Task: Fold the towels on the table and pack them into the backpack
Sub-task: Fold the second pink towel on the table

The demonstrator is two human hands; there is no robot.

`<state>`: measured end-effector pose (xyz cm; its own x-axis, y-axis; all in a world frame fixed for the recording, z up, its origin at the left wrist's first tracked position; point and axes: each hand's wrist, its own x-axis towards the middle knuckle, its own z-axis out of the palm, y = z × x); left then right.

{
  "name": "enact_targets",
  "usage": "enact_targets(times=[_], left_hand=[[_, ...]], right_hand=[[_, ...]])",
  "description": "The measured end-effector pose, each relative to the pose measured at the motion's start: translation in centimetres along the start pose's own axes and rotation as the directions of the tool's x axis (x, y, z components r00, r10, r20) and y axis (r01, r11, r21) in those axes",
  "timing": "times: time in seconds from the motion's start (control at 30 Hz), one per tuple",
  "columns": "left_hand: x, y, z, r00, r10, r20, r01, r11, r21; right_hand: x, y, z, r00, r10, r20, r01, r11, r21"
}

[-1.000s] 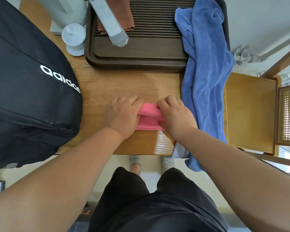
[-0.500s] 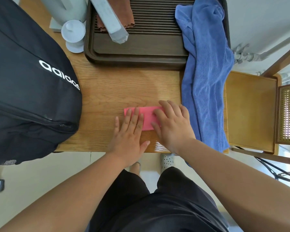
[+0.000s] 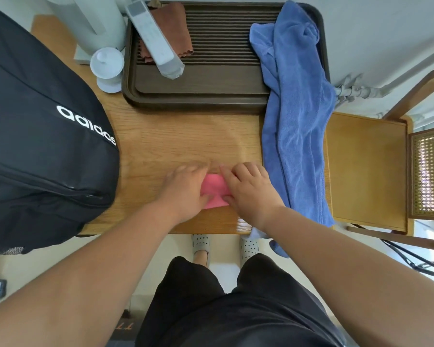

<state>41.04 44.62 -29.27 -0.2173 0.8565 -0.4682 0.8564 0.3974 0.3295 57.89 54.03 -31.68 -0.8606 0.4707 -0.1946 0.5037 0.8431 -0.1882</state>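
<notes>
"adidas" read in white on the black backpack (image 3: 43, 146), left of the hands. Left hand (image 3: 183, 190) and right hand (image 3: 251, 191) were close together on the desk (image 3: 166, 141), both gripping the pink towel (image 3: 214, 190); half a second before, they pressed it flat, palms open. Blue towel (image 3: 296, 126) lay just right of them.

Bare table (image 3: 176, 139) lies open between backpack (image 3: 35, 146), tray (image 3: 201, 101) and blue towel (image 3: 293, 136).
</notes>
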Motion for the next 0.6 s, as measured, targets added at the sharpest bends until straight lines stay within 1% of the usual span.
enact_targets(times=[0.07,0.13,0.17,0.23,0.33,0.4,0.47,0.53,0.6], left_hand=[[-0.3,0.3,-0.4,0.999,0.029,0.031,-0.028,0.999,-0.037],[-1.1,0.9,-0.8,0.999,0.007,0.048,0.0,0.988,-0.156],[-1.7,1.3,-1.0,0.998,-0.028,0.059,0.042,0.97,-0.239],[-2.8,2.3,-1.8,0.992,-0.113,0.061,0.128,0.903,-0.409],[-4.8,3.7,-3.3,0.979,-0.204,0.007,0.167,0.782,-0.601],[-6.5,4.8,-4.7,0.962,-0.269,-0.049,0.154,0.682,-0.715],[-8.3,5.9,-6.0,0.93,-0.351,-0.112,0.107,0.549,-0.829],[-9.9,6.9,-7.3,0.888,-0.431,-0.159,0.049,0.432,-0.9],[-11.2,7.6,-8.2,0.852,-0.482,-0.206,-0.035,0.339,-0.94]], right_hand=[[-0.4,0.1,-1.3,0.998,-0.016,0.067,0.01,0.996,0.088],[-0.7,0.3,-2.9,0.987,-0.022,0.16,-0.005,0.986,0.166],[-0.9,0.5,-3.8,0.985,-0.013,0.17,-0.02,0.982,0.19],[-1.3,0.9,-5.8,0.984,0.029,0.175,-0.07,0.969,0.235],[-2.3,1.7,-9.2,0.978,0.075,0.196,-0.148,0.908,0.391],[-3.1,2.4,-11.3,0.986,0.035,0.162,-0.112,0.859,0.5],[-3.7,3.2,-13.1,0.995,0.01,0.096,-0.066,0.798,0.6],[-4.0,3.4,-14.7,0.999,0.035,0.007,-0.03,0.69,0.723],[-3.9,2.8,-16.2,0.994,0.082,-0.074,0.015,0.565,0.825]])
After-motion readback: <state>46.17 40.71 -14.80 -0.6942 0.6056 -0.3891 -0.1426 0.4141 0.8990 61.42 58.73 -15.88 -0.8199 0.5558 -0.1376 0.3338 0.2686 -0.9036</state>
